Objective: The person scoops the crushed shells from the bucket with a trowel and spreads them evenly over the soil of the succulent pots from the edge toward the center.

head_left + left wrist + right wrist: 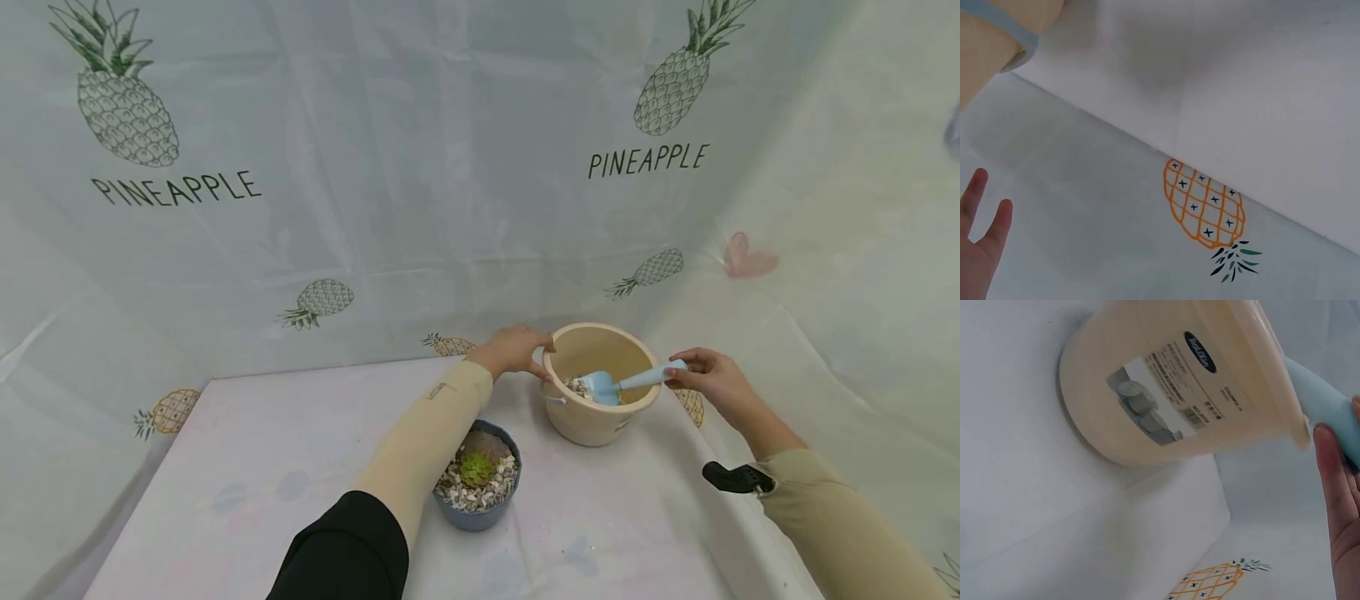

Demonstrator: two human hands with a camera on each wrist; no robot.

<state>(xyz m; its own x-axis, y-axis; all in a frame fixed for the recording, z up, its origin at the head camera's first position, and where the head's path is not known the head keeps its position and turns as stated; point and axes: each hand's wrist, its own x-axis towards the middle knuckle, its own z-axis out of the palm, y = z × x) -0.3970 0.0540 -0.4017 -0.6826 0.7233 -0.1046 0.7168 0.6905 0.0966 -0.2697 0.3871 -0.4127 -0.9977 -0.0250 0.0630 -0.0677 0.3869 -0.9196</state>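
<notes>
A cream bucket [588, 425] stands at the back right of the table, its label facing the right wrist view. My right hand [712, 382] pinches the handle of a light blue trowel [647, 377] across the near right rim. The blade lies inside the bucket, beside pale pebbles [577, 387]. At the bucket's left side is my left hand [513, 350], fingertips right at the rim. In the left wrist view two of its fingers [999, 225] show straight and spread. Nearer me, partly behind my left forearm, sits a grey-blue pot [476, 518] holding a green succulent [477, 468] among pebbles.
A pale cloth covers the table [300, 433], whose far edge meets a pineapple-print curtain [450, 208]. Another pale curtain [847, 333] hangs close on the right. A black strap [738, 478] sits at my right wrist. A few specks lie near the front.
</notes>
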